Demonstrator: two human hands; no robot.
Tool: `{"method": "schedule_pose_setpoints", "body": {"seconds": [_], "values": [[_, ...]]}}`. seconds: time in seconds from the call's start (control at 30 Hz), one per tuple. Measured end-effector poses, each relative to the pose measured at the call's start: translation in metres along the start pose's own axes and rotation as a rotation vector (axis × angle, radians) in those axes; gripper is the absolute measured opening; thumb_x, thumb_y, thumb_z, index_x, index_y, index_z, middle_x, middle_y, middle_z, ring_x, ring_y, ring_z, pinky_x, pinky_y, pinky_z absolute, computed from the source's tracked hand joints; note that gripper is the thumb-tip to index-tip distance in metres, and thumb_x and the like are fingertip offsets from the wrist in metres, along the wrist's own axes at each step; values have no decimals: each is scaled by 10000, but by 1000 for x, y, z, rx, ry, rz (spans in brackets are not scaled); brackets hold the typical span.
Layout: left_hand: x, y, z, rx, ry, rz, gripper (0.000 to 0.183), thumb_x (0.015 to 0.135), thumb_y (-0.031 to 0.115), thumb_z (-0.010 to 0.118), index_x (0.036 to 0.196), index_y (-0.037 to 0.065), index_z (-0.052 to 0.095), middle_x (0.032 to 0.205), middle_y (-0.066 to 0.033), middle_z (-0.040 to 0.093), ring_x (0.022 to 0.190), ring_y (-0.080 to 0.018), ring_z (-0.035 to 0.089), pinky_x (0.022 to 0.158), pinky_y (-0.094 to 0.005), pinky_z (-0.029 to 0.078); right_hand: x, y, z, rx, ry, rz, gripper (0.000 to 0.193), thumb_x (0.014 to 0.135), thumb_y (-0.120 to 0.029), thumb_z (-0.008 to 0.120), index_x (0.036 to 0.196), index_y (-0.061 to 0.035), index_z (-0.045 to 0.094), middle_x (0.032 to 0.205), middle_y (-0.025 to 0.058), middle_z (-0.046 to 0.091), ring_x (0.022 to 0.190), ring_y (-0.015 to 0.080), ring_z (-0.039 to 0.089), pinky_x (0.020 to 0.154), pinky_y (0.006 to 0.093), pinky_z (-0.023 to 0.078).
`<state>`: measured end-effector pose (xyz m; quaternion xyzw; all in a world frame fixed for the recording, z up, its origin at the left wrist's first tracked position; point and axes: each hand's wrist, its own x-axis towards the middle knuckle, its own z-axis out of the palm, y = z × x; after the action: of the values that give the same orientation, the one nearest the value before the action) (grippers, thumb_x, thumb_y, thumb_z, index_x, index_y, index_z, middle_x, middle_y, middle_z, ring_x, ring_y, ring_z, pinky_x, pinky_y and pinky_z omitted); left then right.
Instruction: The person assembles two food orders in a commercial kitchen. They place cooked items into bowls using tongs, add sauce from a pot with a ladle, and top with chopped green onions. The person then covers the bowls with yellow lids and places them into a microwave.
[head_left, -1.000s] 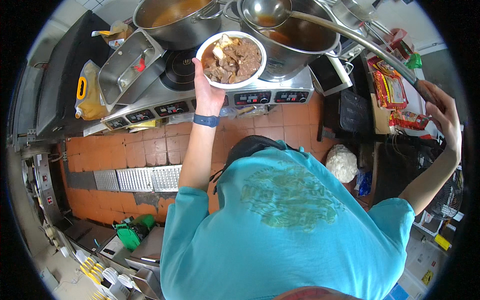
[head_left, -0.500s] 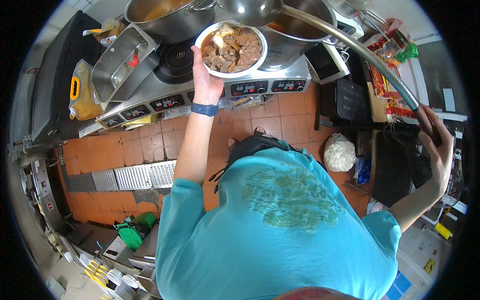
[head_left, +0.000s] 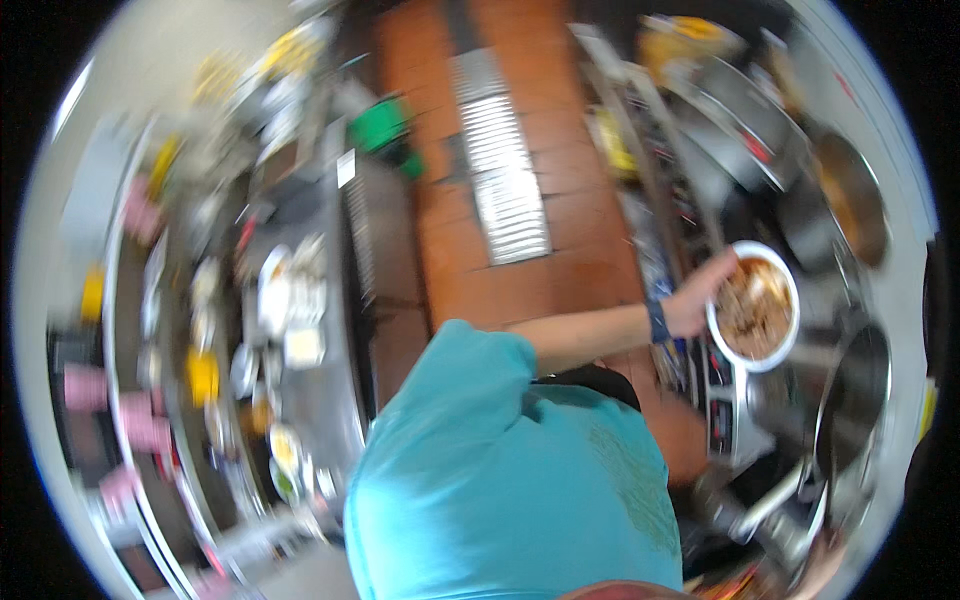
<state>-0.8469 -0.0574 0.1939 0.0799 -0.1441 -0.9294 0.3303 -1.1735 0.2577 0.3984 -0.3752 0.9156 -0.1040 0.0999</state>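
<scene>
My left hand holds a white bowl by its near side, with the thumb up at the rim. Chunks of brown meat in reddish broth fill the bowl, with a paler piece among them. Far down at the lower right, my right hand is smeared by motion, and its fingers are hard to make out. The long handle of the ladle runs from it up toward the large steel pot. The ladle's bowl is not clearly visible.
On the right, the steel stove counter bears another pot of brownish liquid and a rectangular steel pan. To the left stands a steel worktable with blurred dishes and shelves. A metal drain grate crosses the tiled floor; a green bin stands beside it.
My view has swung left, so the stove now lies at the right and the worktable at the left. The filled bowl stays in my left hand. The ladle has moved away from beside the bowl.
</scene>
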Motion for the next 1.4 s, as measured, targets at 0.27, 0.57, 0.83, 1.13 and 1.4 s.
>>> {"method": "schedule_pose_setpoints", "body": {"seconds": [0.27, 0.57, 0.83, 1.13, 1.4], "values": [[-138, 14, -22, 4, 263, 397, 558, 1002, 538, 489, 1367, 116, 493, 1402, -135, 539, 1228, -265, 577, 1045, -433, 489, 147, -12, 65, -60, 60, -374, 360, 947, -108, 606, 1297, -23, 604, 1243, 165, 655, 1132, 246, 625, 1029, 363, 459], [-288, 43, -44, -27, 608, 715, 665, 978, 584, 506, 1410, 79, 471, 1398, -131, 543, 1273, -248, 540, 1087, -395, 442, 165, -57, 80, -27, 523, -570, 332, 951, -106, 583, 1272, -27, 615, 1248, 154, 647, 1122, 260, 624, 1037, 372, 455], [-447, 62, -62, -42, 802, 920, 625, 991, 583, 478, 1385, 99, 506, 1355, -92, 575, 1246, -209, 551, 1061, -367, 453, -140, -345, 342, 864, -1267, -773, 376, 1036, -267, 544, 1303, -2, 546, 1266, 129, 605, 1140, 237, 620, 901, 382, 560], [-620, 56, -105, -157, 873, 1228, 597, 1003, 547, 483, 1396, 96, 488, 1354, -107, 570, 1221, -247, 584, 1050, -386, 477, -353, -498, 418, 708, -1597, -708, 82, 970, -62, 579, 1022, -5, 607, 978, 65, 634, 859, 146, 636, 735, 289, 578], [-747, 34, -157, -257, 1119, 1429, 653, 1016, 573, 425, 1449, 85, 450, 1423, -68, 533, 1298, -192, 510, 1083, -360, 423, -487, -587, 526, 387, -1673, -941, 45, 878, -47, 636, 861, -14, 613, 856, 68, 642, 731, 119, 630, 605, 251, 560]]}}
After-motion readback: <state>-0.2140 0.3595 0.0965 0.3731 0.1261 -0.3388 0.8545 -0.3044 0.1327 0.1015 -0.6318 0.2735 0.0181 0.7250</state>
